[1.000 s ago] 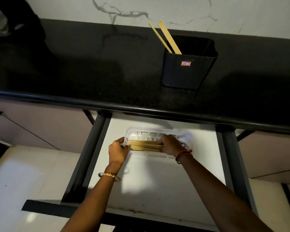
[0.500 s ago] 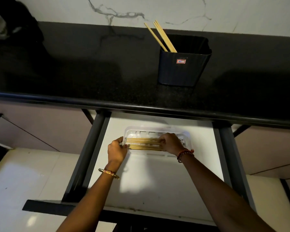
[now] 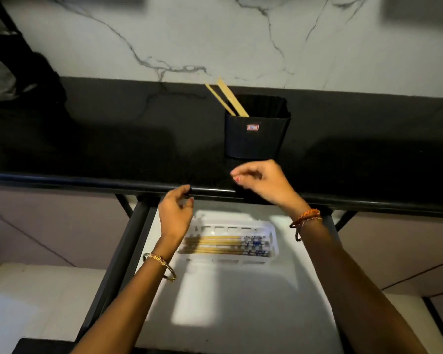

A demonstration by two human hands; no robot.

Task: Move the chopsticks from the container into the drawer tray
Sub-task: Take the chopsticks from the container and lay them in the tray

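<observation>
A black container (image 3: 256,134) stands on the black counter, with a few wooden chopsticks (image 3: 228,99) leaning out to its upper left. In the open drawer below lies a white tray (image 3: 273,232) holding several chopsticks (image 3: 223,245) laid lengthwise, patterned ends to the right. My left hand (image 3: 175,215) hovers above the tray's left end at the counter edge, fingers loosely apart and holding nothing. My right hand (image 3: 262,182) is raised over the counter edge just below the container, fingers curled loosely, with nothing in it.
The drawer (image 3: 241,302) has a white floor and dark side rails (image 3: 123,254). A rounded black counter edge (image 3: 87,181) overhangs it. A marble wall (image 3: 215,34) rises behind the counter. A dark object (image 3: 23,80) sits at the far left of the counter.
Both hands have let go of the chopsticks in the tray and lifted up toward the counter edge; the right hand is now near the container. The camera has tilted upward.
</observation>
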